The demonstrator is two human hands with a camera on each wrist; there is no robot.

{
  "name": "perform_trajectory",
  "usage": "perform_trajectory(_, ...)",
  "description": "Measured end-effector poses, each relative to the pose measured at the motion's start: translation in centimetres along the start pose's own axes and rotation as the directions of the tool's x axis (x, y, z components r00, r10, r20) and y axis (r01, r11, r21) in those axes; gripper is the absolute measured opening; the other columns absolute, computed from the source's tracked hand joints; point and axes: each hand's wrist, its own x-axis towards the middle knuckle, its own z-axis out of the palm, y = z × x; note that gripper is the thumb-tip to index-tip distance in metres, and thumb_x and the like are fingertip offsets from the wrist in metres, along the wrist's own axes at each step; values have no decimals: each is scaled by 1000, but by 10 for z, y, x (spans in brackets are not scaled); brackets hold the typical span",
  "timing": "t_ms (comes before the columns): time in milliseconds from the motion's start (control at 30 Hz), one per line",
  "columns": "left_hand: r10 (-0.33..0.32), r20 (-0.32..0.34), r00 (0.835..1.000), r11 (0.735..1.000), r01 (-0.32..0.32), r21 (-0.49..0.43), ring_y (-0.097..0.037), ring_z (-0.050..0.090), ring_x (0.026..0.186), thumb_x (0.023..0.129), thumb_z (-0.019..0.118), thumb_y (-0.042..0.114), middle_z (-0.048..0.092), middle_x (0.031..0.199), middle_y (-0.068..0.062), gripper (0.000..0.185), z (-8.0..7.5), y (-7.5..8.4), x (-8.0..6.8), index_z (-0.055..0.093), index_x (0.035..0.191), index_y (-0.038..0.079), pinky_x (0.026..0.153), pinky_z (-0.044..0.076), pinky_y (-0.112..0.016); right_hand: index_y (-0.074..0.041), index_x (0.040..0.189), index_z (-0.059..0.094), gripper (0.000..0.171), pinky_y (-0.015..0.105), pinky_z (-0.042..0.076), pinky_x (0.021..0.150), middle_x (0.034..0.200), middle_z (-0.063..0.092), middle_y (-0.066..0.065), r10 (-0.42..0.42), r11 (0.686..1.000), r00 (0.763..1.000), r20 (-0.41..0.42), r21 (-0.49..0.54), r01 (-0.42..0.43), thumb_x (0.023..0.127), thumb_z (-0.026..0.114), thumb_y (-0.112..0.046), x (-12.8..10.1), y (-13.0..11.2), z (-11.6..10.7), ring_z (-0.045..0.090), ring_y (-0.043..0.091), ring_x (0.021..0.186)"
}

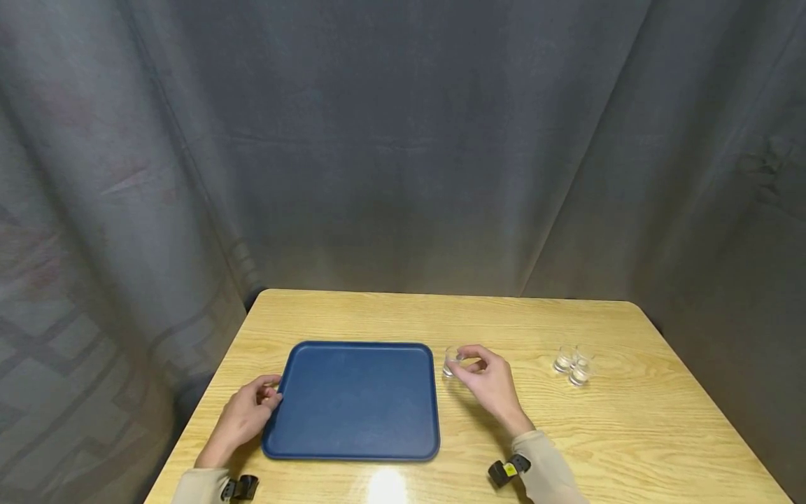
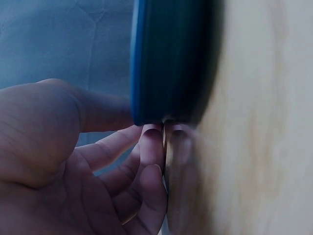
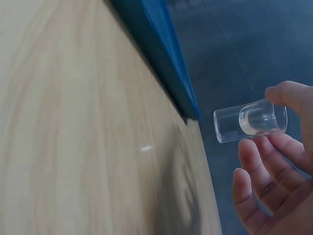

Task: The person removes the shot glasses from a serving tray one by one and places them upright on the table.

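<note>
A blue tray (image 1: 355,399) lies flat on the wooden table. My left hand (image 1: 248,413) touches the tray's left rim (image 2: 146,73), thumb on top and fingertips (image 2: 152,139) at its lower edge. My right hand (image 1: 485,378) pinches a small clear glass (image 1: 450,361) between thumb and fingers, just right of the tray's far right corner. In the right wrist view the glass (image 3: 249,122) is lifted off the table, near the tray's edge (image 3: 166,54).
Three more small clear glasses (image 1: 571,364) stand close together on the table's right part. The wooden table (image 1: 630,434) ends at a grey curtain (image 1: 403,140) that hangs behind and on both sides.
</note>
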Motion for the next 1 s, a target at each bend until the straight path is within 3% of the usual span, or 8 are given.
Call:
perform_trajectory(267, -6, 1, 1000, 1000, 6, 3, -17, 60, 90, 104, 64, 15, 65, 101, -5, 38, 0, -2, -1, 64, 138, -1, 78, 44, -34, -11, 117, 79, 35, 24, 51, 63, 103, 77, 6, 31, 999, 999, -26, -39, -32, 87, 89, -28, -3, 14, -20, 68, 12, 78)
perform_trajectory(633, 4, 1, 1000, 1000, -4, 4, -18, 60, 91, 103, 64, 14, 65, 101, -5, 37, 0, 1, -1, 64, 138, -1, 78, 45, -34, -10, 123, 77, 41, 24, 53, 65, 116, 75, 10, 75, 996, 996, -43, -47, -77, 92, 84, -36, -11, 30, -47, 67, 7, 81)
perform_trajectory(1000, -2, 5, 1000, 1000, 2, -1, -19, 59, 91, 104, 63, 14, 65, 102, -7, 39, 0, 1, -1, 62, 140, -2, 77, 45, -34, -6, 123, 76, 43, 23, 50, 60, 116, 76, 15, 95, 991, 987, -129, -84, -106, 93, 84, -35, -15, 44, -79, 63, 1, 74)
